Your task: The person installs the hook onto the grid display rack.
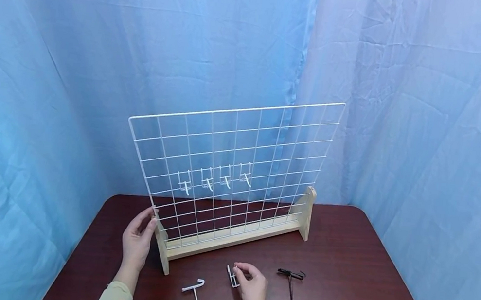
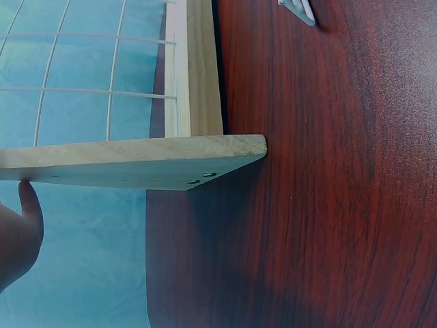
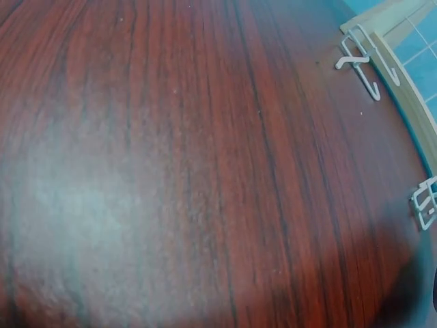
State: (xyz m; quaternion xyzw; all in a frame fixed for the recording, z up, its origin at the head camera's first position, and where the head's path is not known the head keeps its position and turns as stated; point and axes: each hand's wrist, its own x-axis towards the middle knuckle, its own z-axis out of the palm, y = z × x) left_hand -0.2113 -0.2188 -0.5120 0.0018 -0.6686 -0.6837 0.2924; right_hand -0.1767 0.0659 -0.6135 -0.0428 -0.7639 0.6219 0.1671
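Observation:
A white wire grid (image 1: 261,159) stands upright in a pale wooden base (image 1: 235,237). My left hand (image 1: 135,244) grips the top of the base's left end piece (image 1: 161,249) at the grid's side, and its thumb (image 2: 26,225) shows against the wood in the left wrist view. Above the table, my right hand (image 1: 252,288) pinches a white wire hook (image 1: 233,277) between thumb and fingers. That hook (image 3: 426,205) also shows at the right edge of the right wrist view. Another white hook (image 1: 195,289) lies between my hands.
Several white hooks (image 1: 226,178) hang in a row on the grid. To the right of my right hand, a black hook (image 1: 291,285) lies on the dark red wooden table (image 1: 354,279). Blue curtains (image 1: 233,46) surround the table at the back and sides.

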